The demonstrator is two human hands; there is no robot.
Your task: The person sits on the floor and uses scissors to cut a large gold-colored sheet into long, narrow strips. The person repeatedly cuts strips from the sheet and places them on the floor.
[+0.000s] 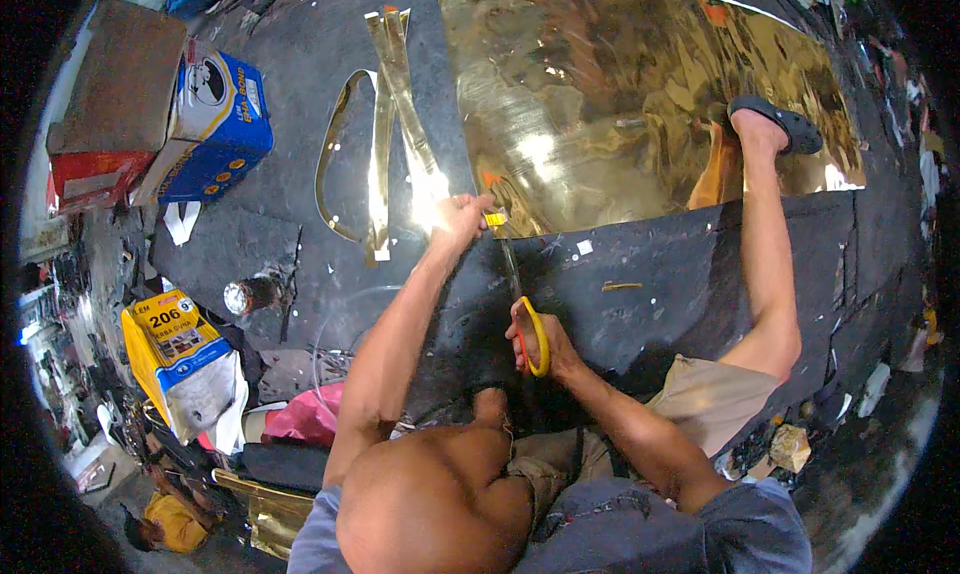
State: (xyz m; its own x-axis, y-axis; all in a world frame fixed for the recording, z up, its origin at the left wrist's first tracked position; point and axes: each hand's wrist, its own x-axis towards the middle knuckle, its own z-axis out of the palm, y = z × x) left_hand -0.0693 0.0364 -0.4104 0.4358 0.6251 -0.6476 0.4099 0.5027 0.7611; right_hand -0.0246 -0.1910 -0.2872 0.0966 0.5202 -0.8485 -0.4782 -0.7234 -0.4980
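Observation:
My left hand point(460, 220) is closed in a pinch on the lower end of a shiny gold strip point(408, 109), and a small yellow bit shows past its fingertips. My right hand point(545, 342) grips scissors point(540, 346) by their yellow and red handles. Their long blades point up toward my left fingers; whether they touch the strip I cannot tell. Just beyond lies a large, mirror-like gold sheet point(600, 94), its near left corner beside my left hand. Left of the held strip are another straight gold strip point(378, 174) and a curved, looped one point(327, 169).
A blue and white box point(225, 124) stands at far left beside a brown and red box point(110, 104). Nearer lie a yellow, blue and white pack point(180, 349) and a shiny round-ended container point(245, 296). My foot in a dark clog point(785, 129) rests on the sheet's right side.

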